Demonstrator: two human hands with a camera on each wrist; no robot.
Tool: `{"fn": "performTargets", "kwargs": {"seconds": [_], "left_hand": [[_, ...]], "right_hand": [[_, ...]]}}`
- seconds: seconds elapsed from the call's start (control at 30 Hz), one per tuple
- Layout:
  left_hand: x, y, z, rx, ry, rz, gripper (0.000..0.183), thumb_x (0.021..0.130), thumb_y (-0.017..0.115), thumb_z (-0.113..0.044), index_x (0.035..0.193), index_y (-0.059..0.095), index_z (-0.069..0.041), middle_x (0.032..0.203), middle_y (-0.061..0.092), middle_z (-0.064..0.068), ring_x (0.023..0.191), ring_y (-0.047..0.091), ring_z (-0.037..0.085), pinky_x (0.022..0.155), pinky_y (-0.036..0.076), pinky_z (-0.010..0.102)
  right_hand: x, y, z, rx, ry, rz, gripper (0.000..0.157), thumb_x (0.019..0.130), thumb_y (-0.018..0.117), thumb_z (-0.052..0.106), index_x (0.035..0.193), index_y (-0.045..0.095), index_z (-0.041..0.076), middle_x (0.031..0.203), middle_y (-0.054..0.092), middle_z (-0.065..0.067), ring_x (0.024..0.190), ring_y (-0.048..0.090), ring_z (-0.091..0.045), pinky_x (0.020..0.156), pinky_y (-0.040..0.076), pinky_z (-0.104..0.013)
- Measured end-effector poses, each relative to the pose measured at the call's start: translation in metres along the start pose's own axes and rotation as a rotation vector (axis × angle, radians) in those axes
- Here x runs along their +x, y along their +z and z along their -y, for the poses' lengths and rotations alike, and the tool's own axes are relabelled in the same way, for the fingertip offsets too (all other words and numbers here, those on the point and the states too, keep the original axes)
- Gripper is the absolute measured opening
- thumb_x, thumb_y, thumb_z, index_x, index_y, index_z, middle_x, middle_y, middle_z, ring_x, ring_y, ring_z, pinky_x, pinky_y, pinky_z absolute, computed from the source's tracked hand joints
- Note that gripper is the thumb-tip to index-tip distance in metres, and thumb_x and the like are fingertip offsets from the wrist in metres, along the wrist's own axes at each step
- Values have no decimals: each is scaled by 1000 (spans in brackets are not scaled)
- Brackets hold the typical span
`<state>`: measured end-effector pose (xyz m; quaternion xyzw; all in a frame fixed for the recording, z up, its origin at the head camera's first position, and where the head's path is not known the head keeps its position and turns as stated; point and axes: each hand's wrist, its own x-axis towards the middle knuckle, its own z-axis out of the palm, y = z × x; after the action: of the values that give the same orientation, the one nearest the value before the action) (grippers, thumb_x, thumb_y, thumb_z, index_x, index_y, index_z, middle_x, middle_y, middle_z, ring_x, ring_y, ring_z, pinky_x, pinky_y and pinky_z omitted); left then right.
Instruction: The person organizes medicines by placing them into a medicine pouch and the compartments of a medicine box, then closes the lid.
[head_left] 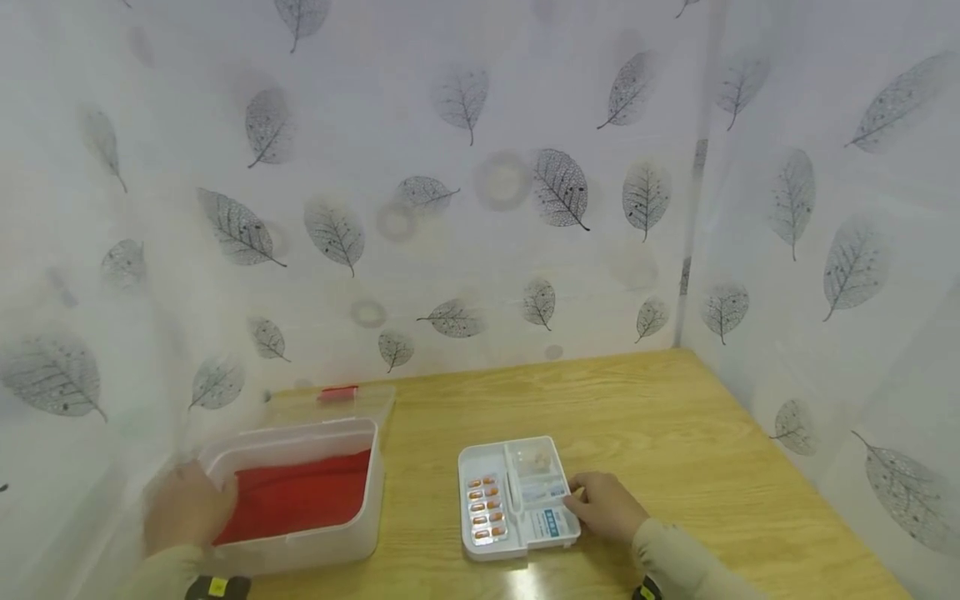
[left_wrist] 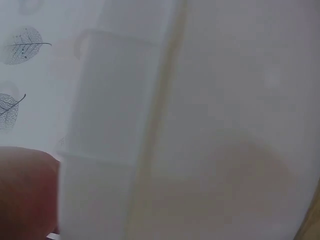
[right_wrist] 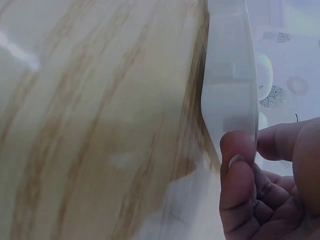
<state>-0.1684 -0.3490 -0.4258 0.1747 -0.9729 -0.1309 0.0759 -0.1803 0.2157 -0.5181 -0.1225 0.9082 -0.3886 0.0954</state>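
Note:
A white pill case (head_left: 517, 552) lies open-faced, with a blister pack of orange capsules (head_left: 486, 510) on its left side and a blue-and-white packet (head_left: 547, 523) at the lower right. My right hand (head_left: 606, 507) pinches the case's right edge between thumb and fingers; the right wrist view shows this grip on the case's side wall (right_wrist: 230, 75). Over the left end of a translucent plastic bin (head_left: 330, 546) is my left hand (head_left: 183, 508), blurred. Up close in the left wrist view, the bin's wall (left_wrist: 105, 105) hides the fingers, leaving a thumb (left_wrist: 27, 192) visible.
Red material (head_left: 307, 496) lines the bin's inside. Behind the bin lies its clear lid (head_left: 375, 404) with a red piece (head_left: 339, 392) on it. The wooden table (head_left: 600, 400) meets leaf-printed curtains (head_left: 480, 250) at the back and sides.

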Motion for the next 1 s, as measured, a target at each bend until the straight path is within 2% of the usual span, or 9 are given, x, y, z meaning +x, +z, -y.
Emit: {"fn": "performTargets", "kwargs": {"seconds": [0.13, 0.27, 0.4, 0.47, 0.53, 0.63, 0.77, 1.0], "left_hand": [[0, 4, 2, 41, 9, 18, 54, 88, 59, -32, 101, 49, 19, 89, 52, 32, 81, 53, 47, 69, 45, 59], [2, 10, 6, 73, 60, -22, 47, 87, 61, -32, 92, 55, 14, 82, 55, 28, 74, 54, 46, 61, 44, 58], [2, 23, 8, 98, 192, -119, 38, 83, 66, -29, 80, 57, 8, 76, 57, 25, 72, 54, 48, 59, 44, 59], [-2, 29, 5, 99, 223, -146, 37, 82, 67, -30, 81, 57, 6, 78, 57, 26, 75, 54, 50, 59, 43, 60], [-9, 32, -4, 90, 232, -163, 38, 82, 67, -30, 85, 57, 6, 82, 57, 28, 80, 53, 51, 60, 43, 62], [-24, 32, -25, 60, 188, -119, 44, 84, 65, -32, 98, 56, 8, 93, 51, 35, 87, 50, 54, 66, 41, 65], [-40, 36, -53, 22, 168, -86, 50, 86, 64, -34, 111, 54, 7, 103, 43, 39, 95, 46, 57, 77, 37, 68], [-62, 46, -97, 11, 194, -58, 53, 85, 63, -39, 109, 53, 8, 113, 38, 39, 103, 41, 56, 82, 34, 67]], "right_hand": [[-1, -1, 2, 1, 11, -4, 18, 90, 63, 14, 101, 65, -1, 69, 62, 3, 57, 56, -12, 48, 48, -27], [-3, -4, 1, -57, 24, -35, 15, 89, 64, 12, 99, 66, 1, 70, 62, 2, 58, 56, -12, 49, 47, -26], [-5, -8, -4, -94, 55, -56, 13, 88, 64, 11, 97, 66, 2, 71, 61, 2, 58, 55, -12, 48, 46, -26], [-6, -11, -7, -110, 65, -66, 13, 87, 64, 10, 97, 66, 2, 71, 61, 1, 59, 55, -12, 49, 46, -26], [-7, -14, -9, -126, 77, -77, 14, 86, 64, 9, 97, 66, 2, 72, 61, 2, 60, 55, -12, 51, 46, -26], [-10, -20, -12, -153, 101, -96, 14, 86, 65, 9, 98, 66, 1, 71, 60, 2, 61, 54, -12, 52, 46, -26], [-13, -28, -15, -172, 134, -109, 18, 85, 64, 9, 101, 66, 0, 72, 59, 2, 61, 53, -12, 53, 45, -28], [-14, -41, -23, -200, 156, -115, 21, 83, 64, 7, 102, 66, 0, 71, 58, 1, 61, 52, -14, 54, 44, -29]]}}
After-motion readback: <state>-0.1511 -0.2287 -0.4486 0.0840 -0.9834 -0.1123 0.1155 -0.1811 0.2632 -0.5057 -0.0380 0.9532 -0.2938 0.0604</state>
